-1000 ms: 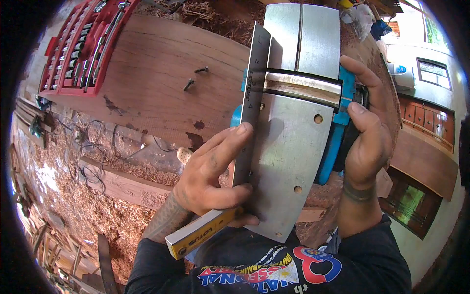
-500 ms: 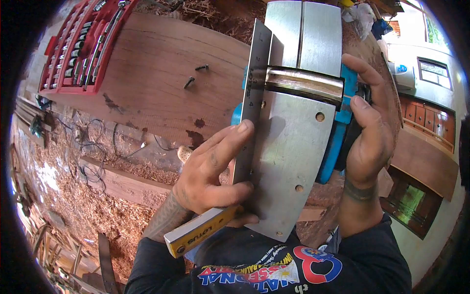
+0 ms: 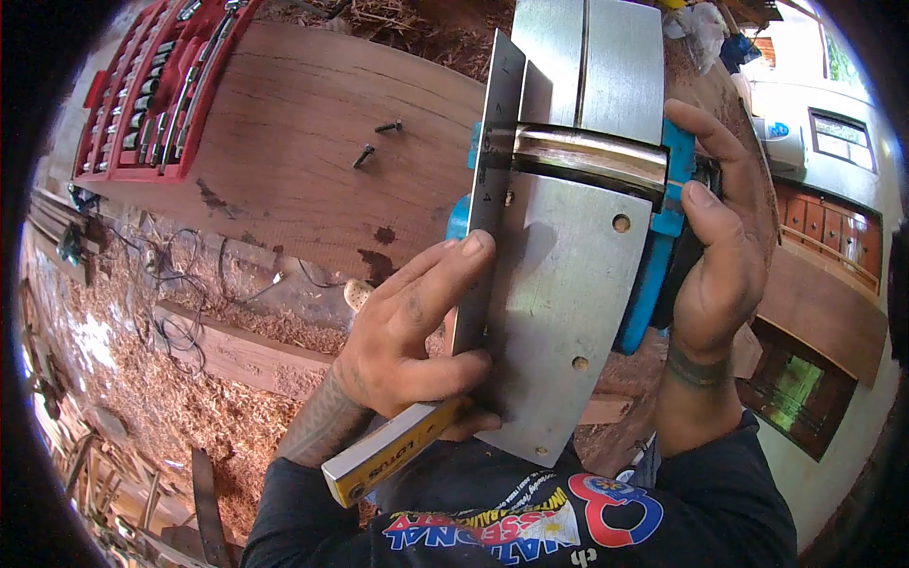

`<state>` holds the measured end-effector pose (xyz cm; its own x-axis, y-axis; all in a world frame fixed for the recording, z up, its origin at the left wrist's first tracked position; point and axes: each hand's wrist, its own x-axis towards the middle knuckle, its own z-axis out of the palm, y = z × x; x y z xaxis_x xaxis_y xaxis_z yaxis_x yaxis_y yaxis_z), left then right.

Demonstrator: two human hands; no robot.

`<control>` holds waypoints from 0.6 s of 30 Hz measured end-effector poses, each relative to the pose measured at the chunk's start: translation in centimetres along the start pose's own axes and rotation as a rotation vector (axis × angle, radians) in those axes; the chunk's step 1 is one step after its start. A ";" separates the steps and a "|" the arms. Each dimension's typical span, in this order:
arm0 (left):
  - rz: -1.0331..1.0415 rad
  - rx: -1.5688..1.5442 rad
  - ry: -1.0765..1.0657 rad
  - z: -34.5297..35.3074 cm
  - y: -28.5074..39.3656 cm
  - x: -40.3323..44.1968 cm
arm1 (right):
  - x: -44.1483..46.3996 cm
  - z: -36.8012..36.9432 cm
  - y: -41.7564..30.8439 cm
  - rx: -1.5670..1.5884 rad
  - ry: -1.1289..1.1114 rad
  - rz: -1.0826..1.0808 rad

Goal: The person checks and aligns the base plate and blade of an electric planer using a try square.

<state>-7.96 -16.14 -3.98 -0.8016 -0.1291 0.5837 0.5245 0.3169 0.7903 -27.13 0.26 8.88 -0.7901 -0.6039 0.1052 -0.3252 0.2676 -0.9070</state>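
An upside-down electric planer (image 3: pixel 568 284) with a blue body shows its metal sole, split by the cutter drum (image 3: pixel 592 156). My left hand (image 3: pixel 412 331) is closed around a try square, whose steel blade (image 3: pixel 488 180) stands on edge along the left side of the sole and crosses the drum. The square's yellow and silver stock (image 3: pixel 388 454) sticks out below that hand. My right hand (image 3: pixel 715 256) grips the right side of the planer, with thumb and index finger against the blue housing by the drum.
A wooden board (image 3: pixel 322 123) lies to the left, with two bolts (image 3: pixel 365 155) on it. At its far end is a red socket set case (image 3: pixel 180 95). Shavings, cables (image 3: pixel 180 312) and a plank (image 3: pixel 237 350) cover the ground below. A building (image 3: pixel 824 189) stands at right.
Very little differs. The planer's front and my right hand have shifted slightly to the right, and the try square's blade has tilted a touch. Both hands keep their hold.
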 end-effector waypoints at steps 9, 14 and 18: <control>0.014 -0.010 0.015 0.1 -0.2 -0.1 | 0.0 0.5 -0.8 -0.201 0.039 0.038; 0.001 0.002 0.004 0.0 0.0 0.1 | 0.0 0.4 -0.8 -0.219 0.045 0.038; 0.004 0.012 -0.006 -0.1 0.0 0.1 | 0.0 0.4 -0.8 -0.210 0.043 0.044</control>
<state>-7.99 -16.26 -3.86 -0.8011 -0.1217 0.5860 0.5246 0.3284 0.7855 -26.66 -0.26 9.42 -0.8259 -0.5567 0.0890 -0.3875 0.4458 -0.8069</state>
